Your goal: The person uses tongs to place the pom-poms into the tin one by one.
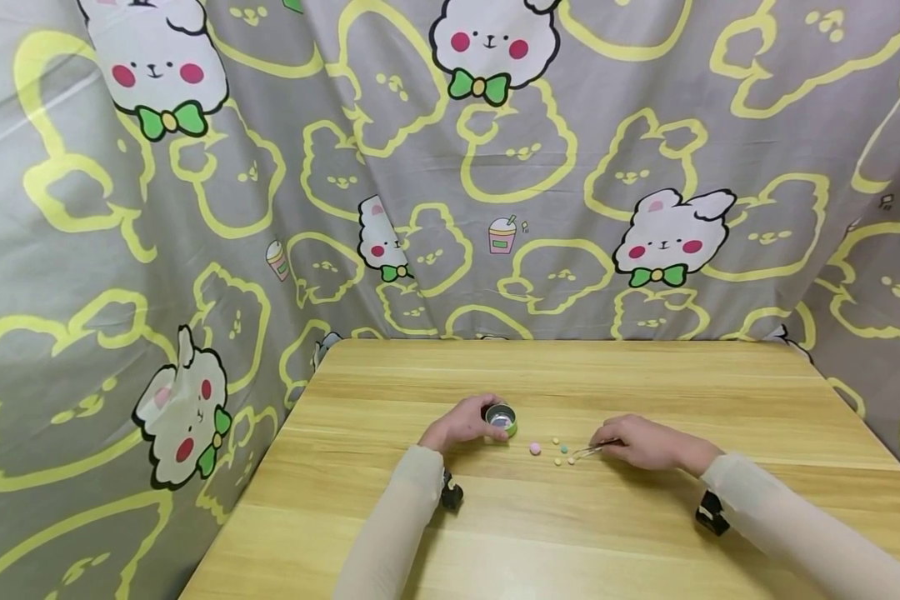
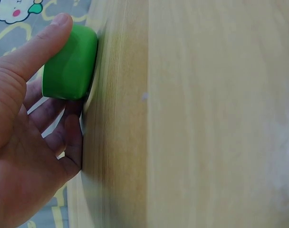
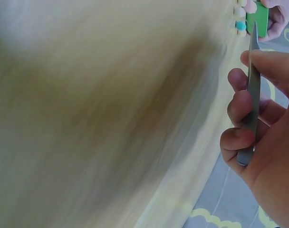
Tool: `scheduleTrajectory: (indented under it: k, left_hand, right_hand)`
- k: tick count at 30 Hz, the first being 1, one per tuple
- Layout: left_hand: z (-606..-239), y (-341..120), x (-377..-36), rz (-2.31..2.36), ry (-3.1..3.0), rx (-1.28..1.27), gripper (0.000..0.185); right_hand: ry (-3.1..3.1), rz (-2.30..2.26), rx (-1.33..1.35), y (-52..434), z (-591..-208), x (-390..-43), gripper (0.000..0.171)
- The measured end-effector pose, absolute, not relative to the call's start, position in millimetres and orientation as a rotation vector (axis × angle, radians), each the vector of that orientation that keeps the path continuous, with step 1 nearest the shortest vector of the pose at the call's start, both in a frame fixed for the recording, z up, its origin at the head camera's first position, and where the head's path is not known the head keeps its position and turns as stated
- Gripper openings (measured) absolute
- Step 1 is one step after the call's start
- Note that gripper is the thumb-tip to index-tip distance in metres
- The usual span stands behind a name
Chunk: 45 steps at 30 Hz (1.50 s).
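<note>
Gripping small green tin (image 1: pixel 502 419) on tabletop (image 1: pixel 645 542), left hand (image 1: pixel 461 423) curls thumb and fingers (image 2: pixel 63 137) round it; right hand (image 1: pixel 648 442) pinches metal tweezers (image 1: pixel 589 451), tips beside scattered coloured beads (image 1: pixel 553 448).

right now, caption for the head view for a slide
Left hand holds a small green cup on the table; right hand grips tweezers by scattered beads.

Light wooden table (image 1: pixel 585 533), grain running side to side. On it sits a small green tin (image 1: pixel 501 419), open top up, and just right of it a loose scatter of little beads (image 1: pixel 555 450): pink, yellow, teal.
</note>
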<state>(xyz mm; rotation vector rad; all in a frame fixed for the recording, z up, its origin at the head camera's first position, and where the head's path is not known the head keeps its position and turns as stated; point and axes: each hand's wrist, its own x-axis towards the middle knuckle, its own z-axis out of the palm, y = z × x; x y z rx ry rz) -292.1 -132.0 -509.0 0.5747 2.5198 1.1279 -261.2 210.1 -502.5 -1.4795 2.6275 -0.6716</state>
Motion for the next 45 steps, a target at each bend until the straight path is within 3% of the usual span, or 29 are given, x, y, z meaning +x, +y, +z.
scheduleTrajectory:
  k: [26, 45]
  left_hand:
    - [-508.3, -131.9, -292.9, 1.114, 2.526, 0.564, 0.054]
    - [-507.2, -132.5, -292.2, 1.141, 2.507, 0.564, 0.050]
  right_hand:
    - [2.571, -0.677, -1.570, 203.4, -511.5, -263.9, 0.015]
    - [2.603, -0.710, -1.494, 207.1, -502.8, -264.9, 0.019]
